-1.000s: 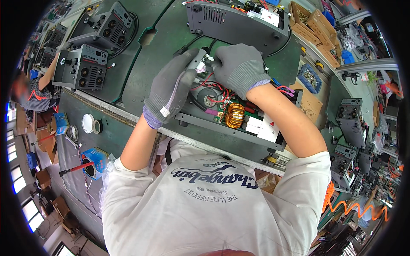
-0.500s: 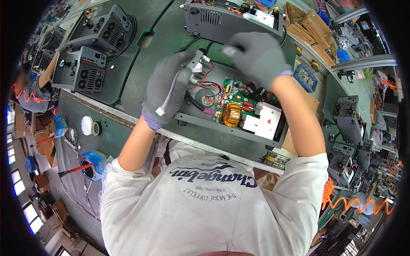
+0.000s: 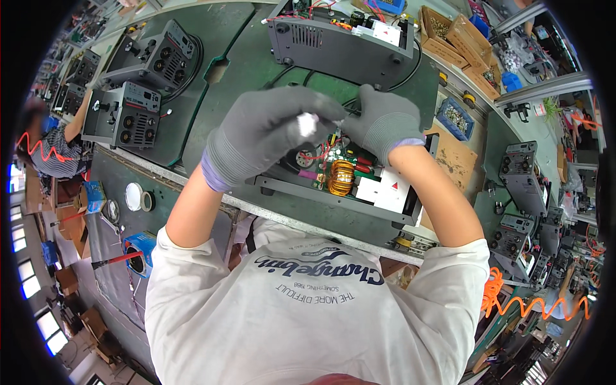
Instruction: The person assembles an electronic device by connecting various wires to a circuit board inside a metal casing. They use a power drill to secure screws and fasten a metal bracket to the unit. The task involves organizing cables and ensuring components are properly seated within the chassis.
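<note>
My left hand [image 3: 266, 131], in a grey glove, is closed, with a small blurred white piece [image 3: 307, 124] showing at its fingers. Its fingertips meet those of my gloved right hand [image 3: 390, 120], which is bent into a pinch; what that hand grips is hidden. Both hands are over an open grey metal chassis [image 3: 359, 206] and cover its far part. Inside it sit a green circuit board [image 3: 350, 156], a copper-wound coil [image 3: 341, 178] and a white block [image 3: 393, 190] with a red triangle mark. Red wires [image 3: 319, 154] run beside the board.
Another grey unit [image 3: 333, 48] stands beyond the chassis. Two finished-looking machines [image 3: 122, 115] with knobs are at the left. A blue bin of small metal parts [image 3: 455, 119] and cardboard boxes [image 3: 443, 32] lie at the right. A person [image 3: 61, 151] works at the far left.
Both hands have come together over the chassis, the left moving right and the right moving lower. The white strip hanging from my left hand no longer shows in that position.
</note>
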Demonstrator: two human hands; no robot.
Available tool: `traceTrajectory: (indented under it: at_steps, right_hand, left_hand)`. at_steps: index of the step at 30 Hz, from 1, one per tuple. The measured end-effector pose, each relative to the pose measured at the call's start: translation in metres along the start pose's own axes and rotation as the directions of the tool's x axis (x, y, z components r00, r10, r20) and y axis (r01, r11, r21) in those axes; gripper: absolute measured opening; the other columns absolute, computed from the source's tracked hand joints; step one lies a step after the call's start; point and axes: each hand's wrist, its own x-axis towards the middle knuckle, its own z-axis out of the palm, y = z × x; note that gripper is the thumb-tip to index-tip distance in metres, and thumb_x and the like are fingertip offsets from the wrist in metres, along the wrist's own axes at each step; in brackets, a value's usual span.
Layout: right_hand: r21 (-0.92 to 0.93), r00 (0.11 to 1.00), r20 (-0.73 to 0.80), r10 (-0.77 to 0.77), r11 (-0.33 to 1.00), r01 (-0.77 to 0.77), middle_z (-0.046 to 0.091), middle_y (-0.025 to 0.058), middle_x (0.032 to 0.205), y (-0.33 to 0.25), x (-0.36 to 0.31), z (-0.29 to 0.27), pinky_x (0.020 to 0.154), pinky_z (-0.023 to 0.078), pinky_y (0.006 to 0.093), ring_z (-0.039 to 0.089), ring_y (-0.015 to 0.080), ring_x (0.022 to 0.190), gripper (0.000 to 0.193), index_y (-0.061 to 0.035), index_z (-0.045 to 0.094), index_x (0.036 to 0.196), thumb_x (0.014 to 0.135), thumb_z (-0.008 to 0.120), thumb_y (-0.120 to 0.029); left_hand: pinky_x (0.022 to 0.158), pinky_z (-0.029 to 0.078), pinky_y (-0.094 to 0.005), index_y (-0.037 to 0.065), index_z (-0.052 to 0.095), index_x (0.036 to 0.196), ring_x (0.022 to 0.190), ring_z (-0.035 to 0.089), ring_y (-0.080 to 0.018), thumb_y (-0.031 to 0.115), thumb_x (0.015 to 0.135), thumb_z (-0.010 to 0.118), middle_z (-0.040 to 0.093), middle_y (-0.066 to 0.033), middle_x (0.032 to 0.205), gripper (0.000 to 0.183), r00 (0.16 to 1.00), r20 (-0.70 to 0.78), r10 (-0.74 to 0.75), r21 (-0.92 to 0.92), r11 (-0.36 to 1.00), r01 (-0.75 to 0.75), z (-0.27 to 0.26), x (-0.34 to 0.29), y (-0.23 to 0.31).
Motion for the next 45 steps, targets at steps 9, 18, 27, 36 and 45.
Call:
traceTrajectory:
  at_steps: [9, 18, 27, 36, 45]
  right_hand:
    - [0.465, 0.958, -0.211, -0.193, 0.842, 0.272, 0.073, 0.0137, 0.093, 0.02, -0.032, -0.015, 0.08, 0.054, 0.041, 0.07, 0.0313, 0.089, 0.017, -0.0096, 0.072, 0.1, 0.084, 0.067, -0.009]
    - [0.796, 0.939, -0.289, -0.186, 0.498, 0.344, 0.069, 0.0072, 0.081, 0.049, -0.1, 0.025, 0.06, 0.049, 0.0304, 0.062, 0.0171, 0.063, 0.024, -0.0083, 0.073, 0.098, 0.075, 0.076, -0.003]
    - [0.86, 0.939, -0.339, -0.066, 0.383, 0.337, 0.07, 0.01, 0.088, 0.058, -0.103, 0.034, 0.059, 0.052, 0.0331, 0.068, 0.0216, 0.069, 0.022, -0.0074, 0.071, 0.096, 0.076, 0.074, -0.001]
    - [0.865, 0.933, -0.357, -0.048, 0.359, 0.349, 0.07, 0.008, 0.086, 0.064, -0.101, 0.034, 0.061, 0.053, 0.035, 0.067, 0.0246, 0.07, 0.027, -0.0099, 0.072, 0.097, 0.073, 0.075, 0.001]
    - [0.842, 0.92, -0.384, -0.074, 0.38, 0.382, 0.071, 0.0051, 0.088, 0.069, -0.1, 0.034, 0.063, 0.053, 0.0344, 0.067, 0.0226, 0.074, 0.031, -0.0127, 0.074, 0.099, 0.071, 0.078, -0.002]
  left_hand:
    - [0.068, 0.054, -0.0311, 0.001, 0.073, 0.101, 0.075, 0.068, -0.019, 0.016, 0.088, 0.072, 0.071, -0.0104, 0.085, 0.02, 0.996, -0.081, 0.037, 0.406, 0.914, -0.001, 0.021, 0.028, 0.02]
    - [0.087, 0.05, -0.0416, 0.012, 0.075, 0.091, 0.099, 0.061, -0.0291, 0.025, 0.079, 0.068, 0.068, -0.007, 0.095, 0.019, 0.78, 0.298, -0.55, 0.914, 0.399, -0.067, 0.051, 0.055, -0.02]
    - [0.098, 0.045, -0.0408, 0.01, 0.077, 0.089, 0.114, 0.059, -0.0243, 0.026, 0.077, 0.065, 0.071, -0.0053, 0.105, 0.023, 0.791, 0.19, -0.581, 0.935, 0.354, 0.035, 0.067, 0.037, -0.031]
    - [0.093, 0.044, -0.0451, 0.013, 0.075, 0.085, 0.108, 0.059, -0.0256, 0.024, 0.073, 0.068, 0.069, -0.0016, 0.103, 0.018, 0.716, 0.197, -0.67, 0.947, 0.318, 0.036, 0.069, 0.044, -0.019]
    - [0.097, 0.042, -0.0442, 0.015, 0.076, 0.085, 0.11, 0.057, -0.0234, 0.024, 0.074, 0.068, 0.068, 0.0, 0.103, 0.016, 0.705, 0.14, -0.696, 0.951, 0.293, 0.101, 0.067, 0.04, -0.022]
